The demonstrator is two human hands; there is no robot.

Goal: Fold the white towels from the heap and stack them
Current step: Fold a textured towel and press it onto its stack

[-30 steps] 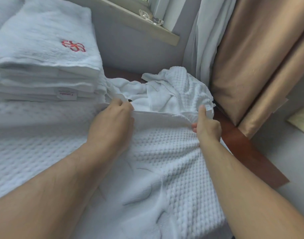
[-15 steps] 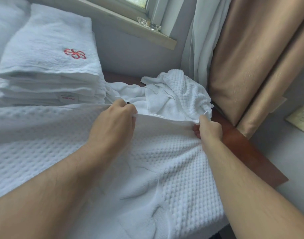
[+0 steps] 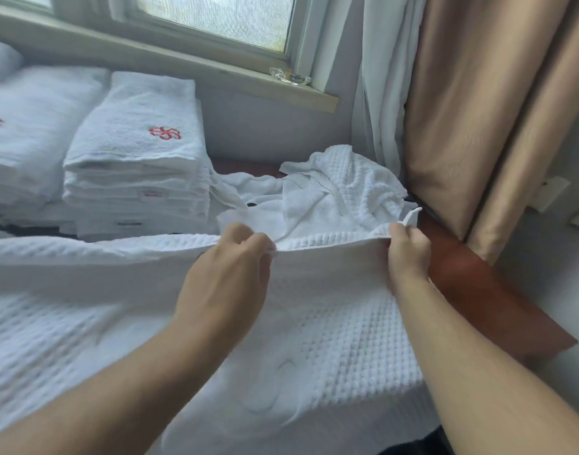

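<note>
A white waffle-weave towel [image 3: 330, 323] lies spread in front of me, its far edge lifted. My left hand [image 3: 229, 274] pinches that edge near the middle. My right hand [image 3: 407, 251] grips the edge's right corner, where a small white tag sticks up. Behind the lifted edge lies a crumpled heap of white towels [image 3: 340, 192]. To the left stands a stack of folded white towels [image 3: 133, 165] with a red emblem on top, and a second stack [image 3: 28, 133] stands further left.
The towels rest on a red-brown wooden surface [image 3: 485, 290] whose right edge runs diagonally. A window sill [image 3: 189, 67] with a clear latch runs across the back. White and tan curtains [image 3: 471, 110] hang at the right.
Both hands have raised the towel's far edge and stretched it taut. The view has tilted up, showing the window and a second stack.
</note>
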